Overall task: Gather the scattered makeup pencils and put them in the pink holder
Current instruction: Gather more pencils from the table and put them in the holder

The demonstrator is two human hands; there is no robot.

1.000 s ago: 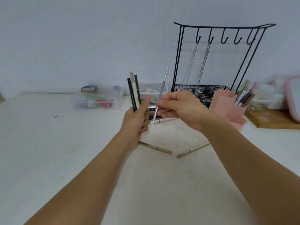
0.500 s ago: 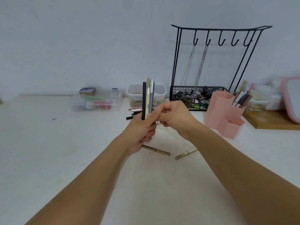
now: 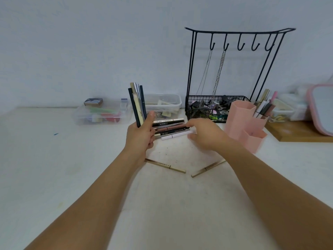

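Left hand (image 3: pixel 139 135) grips an upright bundle of slim makeup pencils (image 3: pixel 137 103). Right hand (image 3: pixel 205 134), fingers extended, I see touching the loose pencil pile (image 3: pixel 169 129) beside the pink hexagonal plastic holder (image 3: pixel 239 121) toward the table's (image 3: pixel 54 168) far edge.

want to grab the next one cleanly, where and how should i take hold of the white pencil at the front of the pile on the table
Pinch the white pencil at its right end, coming in from the right with the right hand, thumb on the near side. It lies flat, running left to right at the pile's front edge; its near side and right tip look clear, while darker pencils crowd its far side.
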